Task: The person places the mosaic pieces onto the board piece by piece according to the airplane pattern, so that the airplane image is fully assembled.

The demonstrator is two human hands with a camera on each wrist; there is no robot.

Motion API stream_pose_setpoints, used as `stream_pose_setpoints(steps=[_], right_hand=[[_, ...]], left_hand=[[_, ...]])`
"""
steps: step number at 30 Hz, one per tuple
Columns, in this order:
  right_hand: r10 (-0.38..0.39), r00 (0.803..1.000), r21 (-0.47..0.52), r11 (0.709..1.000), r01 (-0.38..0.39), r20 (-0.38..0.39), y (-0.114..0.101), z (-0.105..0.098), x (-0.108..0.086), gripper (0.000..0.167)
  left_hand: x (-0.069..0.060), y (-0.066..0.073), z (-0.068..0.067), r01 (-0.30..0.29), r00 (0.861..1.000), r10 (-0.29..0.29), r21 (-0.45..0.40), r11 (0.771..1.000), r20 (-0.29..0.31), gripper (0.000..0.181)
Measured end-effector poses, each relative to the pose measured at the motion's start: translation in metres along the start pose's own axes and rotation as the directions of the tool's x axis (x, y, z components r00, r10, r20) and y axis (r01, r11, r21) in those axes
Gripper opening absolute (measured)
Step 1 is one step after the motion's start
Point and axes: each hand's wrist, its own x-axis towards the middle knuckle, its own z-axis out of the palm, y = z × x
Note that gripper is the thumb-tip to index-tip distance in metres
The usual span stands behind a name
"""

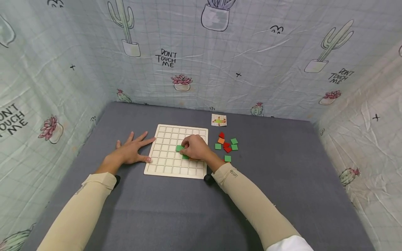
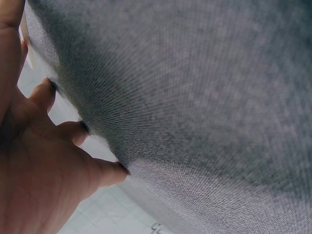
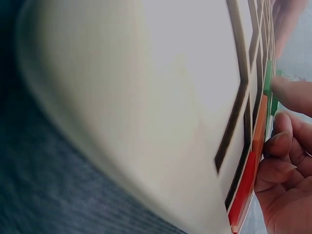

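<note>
A pale wooden grid board (image 1: 163, 168) lies on the grey cloth. My left hand (image 1: 129, 152) is spread beside it, with thumb and index fingertips at the board's left edge; the left wrist view shows other fingertips on the cloth. Over the middle of the board, my right hand (image 1: 197, 147) has curled fingers and pinches a green square tile (image 1: 178, 148). Just below sits another green tile (image 1: 185, 157), partly hidden by that hand. From the right wrist, an orange tile (image 3: 260, 126) and a red tile (image 3: 241, 190) are visible in the grid beneath the fingers.
Right of the board lie loose tiles: several green ones (image 1: 234, 141), red ones (image 1: 227, 150) and an orange one (image 1: 221, 141). A small card with a coloured grid picture (image 1: 218, 120) lies behind them. Printed fabric (image 1: 213, 69) encloses the table's back and sides.
</note>
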Motion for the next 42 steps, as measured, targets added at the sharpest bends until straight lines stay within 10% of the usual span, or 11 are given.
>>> stream_pose_setpoints(steps=[27, 42], right_hand=[[0.030, 1.000, 0.081, 0.996, -0.030, 0.005, 0.005, 0.004, -0.003, 0.023], [0.022, 0.993, 0.269, 0.963, 0.009, -0.114, 0.034, -0.029, -0.041, 0.011]], left_hand=[[0.003, 0.002, 0.004, 0.000, 1.000, 0.000, -0.002, 1.000, 0.007, 0.105], [-0.002, 0.000, 0.002, -0.002, 1.000, 0.002, -0.004, 1.000, -0.017, 0.105]])
